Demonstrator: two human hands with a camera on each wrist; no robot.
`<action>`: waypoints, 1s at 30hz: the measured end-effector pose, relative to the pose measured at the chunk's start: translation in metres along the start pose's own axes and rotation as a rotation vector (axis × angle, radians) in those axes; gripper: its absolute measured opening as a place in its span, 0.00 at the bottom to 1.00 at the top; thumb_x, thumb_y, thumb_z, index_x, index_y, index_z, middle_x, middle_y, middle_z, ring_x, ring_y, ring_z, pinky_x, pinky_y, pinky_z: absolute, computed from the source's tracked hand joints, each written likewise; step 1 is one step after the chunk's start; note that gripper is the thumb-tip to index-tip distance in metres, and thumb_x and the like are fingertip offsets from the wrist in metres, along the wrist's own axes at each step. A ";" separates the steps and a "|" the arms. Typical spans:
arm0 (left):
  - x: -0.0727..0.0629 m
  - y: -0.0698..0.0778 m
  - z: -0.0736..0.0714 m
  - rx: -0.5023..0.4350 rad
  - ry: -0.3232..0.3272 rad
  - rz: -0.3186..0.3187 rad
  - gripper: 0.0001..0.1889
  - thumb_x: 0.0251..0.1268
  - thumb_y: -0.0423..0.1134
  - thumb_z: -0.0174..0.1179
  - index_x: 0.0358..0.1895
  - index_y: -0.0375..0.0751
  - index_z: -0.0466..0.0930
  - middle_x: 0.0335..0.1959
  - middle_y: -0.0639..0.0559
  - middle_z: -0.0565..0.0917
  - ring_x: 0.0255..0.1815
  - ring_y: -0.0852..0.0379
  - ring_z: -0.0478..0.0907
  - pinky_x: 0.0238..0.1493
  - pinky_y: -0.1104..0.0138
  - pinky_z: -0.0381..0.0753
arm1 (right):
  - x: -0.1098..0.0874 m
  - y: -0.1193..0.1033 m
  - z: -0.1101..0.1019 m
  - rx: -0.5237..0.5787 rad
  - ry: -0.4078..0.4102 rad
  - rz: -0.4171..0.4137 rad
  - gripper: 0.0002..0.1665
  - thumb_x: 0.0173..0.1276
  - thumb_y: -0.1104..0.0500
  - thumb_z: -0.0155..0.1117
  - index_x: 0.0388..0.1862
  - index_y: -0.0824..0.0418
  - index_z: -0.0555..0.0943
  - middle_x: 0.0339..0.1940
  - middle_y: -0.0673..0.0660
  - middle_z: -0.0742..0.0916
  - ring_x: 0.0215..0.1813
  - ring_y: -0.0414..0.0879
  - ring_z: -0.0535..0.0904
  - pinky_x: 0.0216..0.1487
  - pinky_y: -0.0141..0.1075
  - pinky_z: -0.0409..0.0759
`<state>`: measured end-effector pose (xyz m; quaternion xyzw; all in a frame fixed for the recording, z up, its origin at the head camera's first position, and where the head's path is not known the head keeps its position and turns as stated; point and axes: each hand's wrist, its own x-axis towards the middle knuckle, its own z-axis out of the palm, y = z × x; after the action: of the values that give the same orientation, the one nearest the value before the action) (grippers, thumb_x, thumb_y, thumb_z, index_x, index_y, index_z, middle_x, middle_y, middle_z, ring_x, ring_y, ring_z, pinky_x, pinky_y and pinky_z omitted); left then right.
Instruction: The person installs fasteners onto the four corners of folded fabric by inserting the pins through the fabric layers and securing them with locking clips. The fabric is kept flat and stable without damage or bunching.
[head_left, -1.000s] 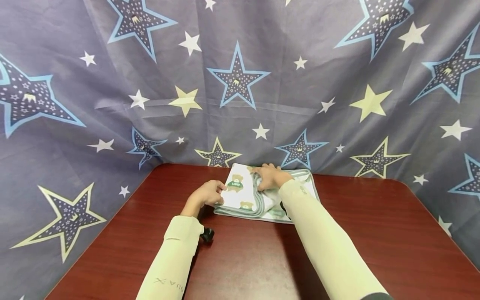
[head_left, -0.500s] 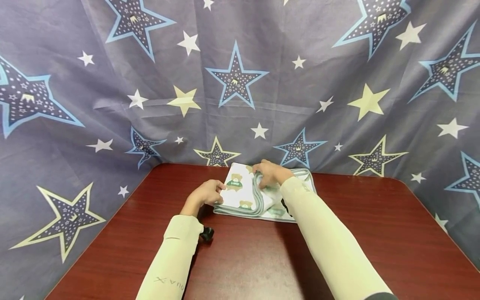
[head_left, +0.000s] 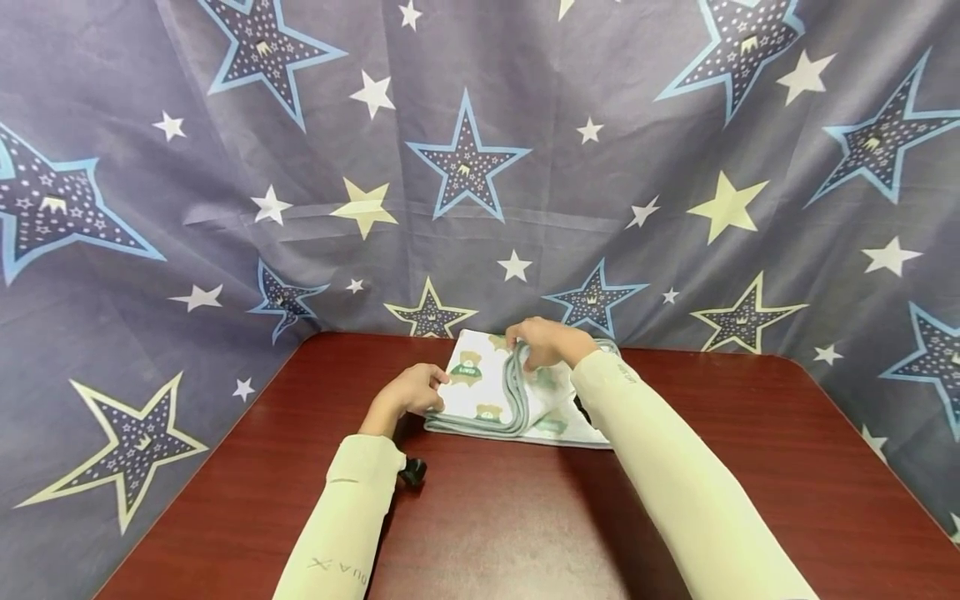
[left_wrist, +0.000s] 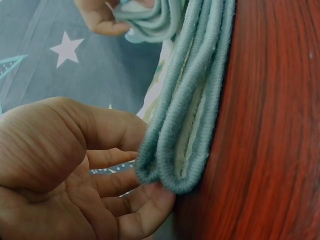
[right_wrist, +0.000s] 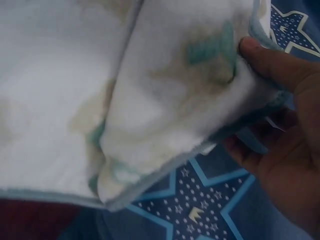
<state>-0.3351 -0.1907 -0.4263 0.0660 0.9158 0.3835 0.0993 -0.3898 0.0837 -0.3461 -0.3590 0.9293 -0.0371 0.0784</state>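
A folded white blanket (head_left: 480, 377) with teddy bear prints and grey-green edging lies towards the back of the table. At its left side, my left hand (head_left: 415, 389) pinches the stacked folds. In the left wrist view, the thumb and fingers of the left hand (left_wrist: 100, 165) meet at the rounded ends of the edging (left_wrist: 175, 145). My right hand (head_left: 551, 343) grips the bound edge of the upper layers near the back and holds it raised. In the right wrist view, the right hand's thumb (right_wrist: 270, 62) lies on the cloth (right_wrist: 165, 95), with fingers behind the edge.
The reddish-brown table (head_left: 502, 517) extends in front and to both sides. A dark curtain (head_left: 480, 242) with printed stars hangs right behind its back edge. Near the left wrist, a small black piece (head_left: 413, 472) sticks out from the sleeve.
My right hand has shifted slightly, its fingers closing on the upper edge and raising it. The left hand keeps its place at the left side. The head view has moved a little.
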 end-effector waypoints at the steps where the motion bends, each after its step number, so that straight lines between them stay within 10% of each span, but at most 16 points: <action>1: 0.000 0.000 0.000 0.001 0.000 -0.001 0.26 0.46 0.21 0.66 0.55 0.32 0.80 0.47 0.40 0.78 0.44 0.48 0.76 0.31 0.61 0.86 | -0.003 0.000 -0.002 -0.006 0.002 -0.003 0.23 0.57 0.63 0.77 0.51 0.55 0.79 0.50 0.57 0.82 0.56 0.54 0.76 0.59 0.47 0.75; 30: 0.000 -0.002 0.003 -0.002 0.012 0.024 0.26 0.45 0.20 0.66 0.54 0.31 0.81 0.45 0.39 0.79 0.44 0.48 0.77 0.31 0.60 0.86 | -0.121 0.024 -0.016 -0.119 0.159 -0.145 0.16 0.61 0.57 0.77 0.40 0.50 0.77 0.40 0.49 0.78 0.37 0.44 0.76 0.39 0.43 0.77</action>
<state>-0.3345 -0.1902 -0.4301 0.0745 0.9152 0.3858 0.0895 -0.3204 0.1835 -0.3190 -0.4251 0.9048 -0.0159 -0.0197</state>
